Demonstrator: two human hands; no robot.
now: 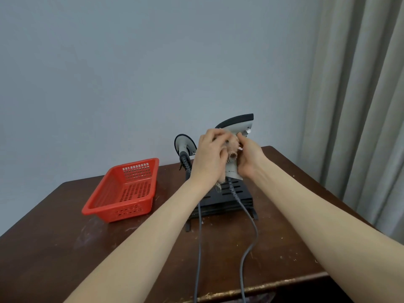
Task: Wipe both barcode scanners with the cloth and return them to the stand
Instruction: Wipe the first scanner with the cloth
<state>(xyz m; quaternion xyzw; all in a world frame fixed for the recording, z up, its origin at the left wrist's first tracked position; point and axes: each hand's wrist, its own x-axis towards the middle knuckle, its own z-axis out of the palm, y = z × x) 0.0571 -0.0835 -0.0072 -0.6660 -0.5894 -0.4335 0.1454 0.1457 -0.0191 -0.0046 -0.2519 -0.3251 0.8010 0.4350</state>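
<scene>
A white and dark grey barcode scanner (238, 123) is held upright above the black slotted stand (229, 200). My right hand (249, 159) grips its handle. My left hand (211, 154) presses a pinkish frayed cloth (232, 146) against the handle just below the head. A second scanner (184, 144) sits in the stand at the back left, partly hidden by my left hand. Two grey cables (247, 250) run from the scanners to the table's front edge.
A red perforated plastic basket (122, 191) stands on the dark wooden table (54, 248) left of the stand. A grey wall is behind, and a curtain (360, 106) hangs at the right. The table's front edge is near the bottom.
</scene>
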